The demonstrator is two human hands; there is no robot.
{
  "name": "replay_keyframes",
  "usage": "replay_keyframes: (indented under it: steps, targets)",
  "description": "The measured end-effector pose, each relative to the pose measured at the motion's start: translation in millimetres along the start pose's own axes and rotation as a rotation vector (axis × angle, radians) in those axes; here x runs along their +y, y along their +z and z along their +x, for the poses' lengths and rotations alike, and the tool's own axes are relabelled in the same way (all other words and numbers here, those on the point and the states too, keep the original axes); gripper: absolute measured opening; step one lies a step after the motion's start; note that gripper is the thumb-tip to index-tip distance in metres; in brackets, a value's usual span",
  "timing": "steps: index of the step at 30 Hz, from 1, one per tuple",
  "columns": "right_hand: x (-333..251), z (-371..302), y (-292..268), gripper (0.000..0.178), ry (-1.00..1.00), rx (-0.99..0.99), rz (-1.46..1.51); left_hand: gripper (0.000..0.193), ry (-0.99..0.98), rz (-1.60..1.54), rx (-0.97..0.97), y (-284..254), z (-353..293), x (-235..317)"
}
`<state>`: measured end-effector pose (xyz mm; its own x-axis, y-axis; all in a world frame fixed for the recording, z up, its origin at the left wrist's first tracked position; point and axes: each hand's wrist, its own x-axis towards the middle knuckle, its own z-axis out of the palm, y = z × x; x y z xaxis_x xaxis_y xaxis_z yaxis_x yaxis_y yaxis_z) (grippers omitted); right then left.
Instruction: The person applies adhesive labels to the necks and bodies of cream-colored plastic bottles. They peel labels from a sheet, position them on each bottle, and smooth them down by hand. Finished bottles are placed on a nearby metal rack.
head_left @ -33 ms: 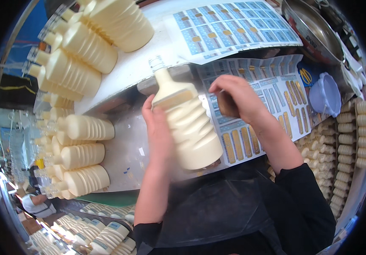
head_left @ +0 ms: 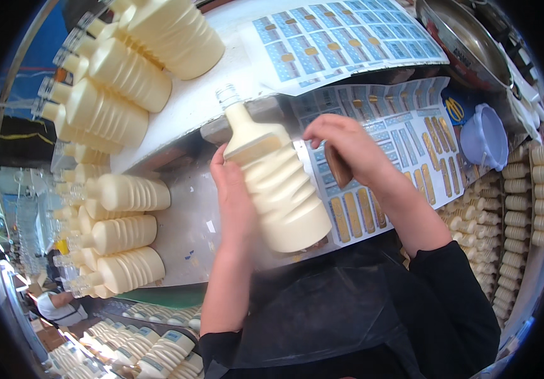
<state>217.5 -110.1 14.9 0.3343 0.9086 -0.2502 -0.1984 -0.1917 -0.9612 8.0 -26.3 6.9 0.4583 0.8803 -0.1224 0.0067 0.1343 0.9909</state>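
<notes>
Cream-coloured and ribbed, a bottle [head_left: 287, 208] leans at the center of a workbench [head_left: 183, 230], its clear-topped neck pointing to 11 o'clock and its base close to the near edge. A dull gold-toned band crosses it below the shoulder. At the bottle's 9 o'clock, the left hand [head_left: 235, 196] is clamped on its side, the farther fingers partly hidden behind it. At 2 o'clock, just beside the bottle, the right hand [head_left: 355, 151] curls its fingers around a flat brown piece [head_left: 338, 167]; whether thumb and forefinger meet cannot be told.

Between 2 and 3 o'clock, a label sheet [head_left: 404, 136] with gold strips and blue panels spreads beneath the right forearm; a second sheet [head_left: 348, 39] of blue labels lies at 1 o'clock. Matching bottles stand stacked at 10 o'clock [head_left: 107, 117], with another group [head_left: 123, 192] at 9. Farther out, a metal pan [head_left: 471, 35] sits between 1 and 2 o'clock, a lavender bucket [head_left: 476, 140] between 2 and 3. Rows of bottles [head_left: 515, 243] line the area just past 3 o'clock, and more, some blue-labelled [head_left: 171, 344], fill 7 o'clock. A person in white [head_left: 60, 307] appears at 8 o'clock.
</notes>
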Motion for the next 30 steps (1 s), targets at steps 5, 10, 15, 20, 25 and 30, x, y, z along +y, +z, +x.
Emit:
replay_keyframes:
  steps: [5,10,15,20,25,30]
  targets:
    - [-9.1,3.0,25.0,0.051,-0.170,0.068,-0.370,0.053,-0.024,-0.131,0.048,4.0,2.7,13.6]
    - [-45.7,11.5,45.8,0.070,-0.150,-0.034,-0.779,0.048,-0.013,-0.040,0.037,4.0,9.2,12.3]
    - [-40.1,17.5,46.0,0.065,-0.210,-0.019,-0.700,0.041,-0.051,0.021,0.068,12.3,8.1,20.4]
    - [-31.1,16.4,40.1,0.059,-0.177,-0.047,-0.511,0.040,-0.068,0.054,0.107,17.4,7.2,24.1]
    - [-17.4,15.9,36.1,0.046,-0.178,-0.114,-0.236,0.051,-0.082,0.105,0.141,16.4,8.7,21.7]
    - [1.5,24.9,33.4,0.043,-0.293,-0.135,-0.091,0.048,0.063,0.217,0.165,19.7,7.7,25.1]
